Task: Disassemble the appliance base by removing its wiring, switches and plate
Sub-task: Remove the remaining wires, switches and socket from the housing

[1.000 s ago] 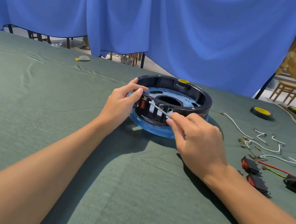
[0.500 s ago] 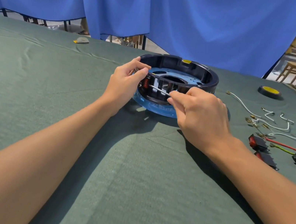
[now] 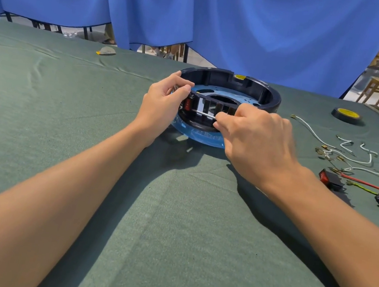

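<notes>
Black appliance base point(image 3: 231, 93) on our green tabletop point(image 3: 65, 104), our left hand point(image 3: 162, 104) with fingers point(image 3: 182, 88) curled round its near-left rim, our right hand point(image 3: 256, 136) pinching a thin metal tool point(image 3: 203, 112), tip at the red switch point(image 3: 187, 105)

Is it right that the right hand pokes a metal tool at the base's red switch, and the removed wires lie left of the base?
The head view shows the removed wires lying right of the base, not left. The right hand does point its tool at the red switch.
</notes>
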Motion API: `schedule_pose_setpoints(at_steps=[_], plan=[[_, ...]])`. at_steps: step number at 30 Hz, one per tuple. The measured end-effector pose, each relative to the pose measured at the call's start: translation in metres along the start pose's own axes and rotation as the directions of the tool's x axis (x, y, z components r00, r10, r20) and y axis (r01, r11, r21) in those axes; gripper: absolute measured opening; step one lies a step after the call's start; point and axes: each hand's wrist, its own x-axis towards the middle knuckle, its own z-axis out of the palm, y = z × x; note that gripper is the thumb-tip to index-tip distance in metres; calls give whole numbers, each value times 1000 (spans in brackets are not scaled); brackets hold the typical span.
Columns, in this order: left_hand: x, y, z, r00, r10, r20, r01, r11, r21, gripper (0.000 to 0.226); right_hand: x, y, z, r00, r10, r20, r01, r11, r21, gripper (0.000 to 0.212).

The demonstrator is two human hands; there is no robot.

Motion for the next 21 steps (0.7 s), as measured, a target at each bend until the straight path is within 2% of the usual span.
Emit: schedule_pose_setpoints(at_steps=[3,6,10,12,14,17,21], plan=[[-1,-1,0,1000,-3,-9,3,1000,1,16,4,5,4,996,72,43,-78,986,149,34],[-1,1,1,1000,-17,-19,16,1000,-16,16,10,6,12,986,168,-7,-162,962,220,36],[-2,3,3,999,-25,-34,25,1000,-20,18,15,0,19,916,315,-247,-288,947,141,44],[-3,1,4,999,-29,-32,28,999,-15,20,17,-2,19,872,304,-385,-293,952,87,34],[-3,0,4,999,-34,-37,33,999,-22,20,21,1,22,851,279,-445,-291,956,42,27],[-3,1,5,998,-41,-43,40,999,-22,19,25,5,27,851,276,-447,-306,952,6,22],[-4,3,5,998,-40,-49,41,999,12,17,30,10,27,876,308,-371,-338,941,-19,13]])
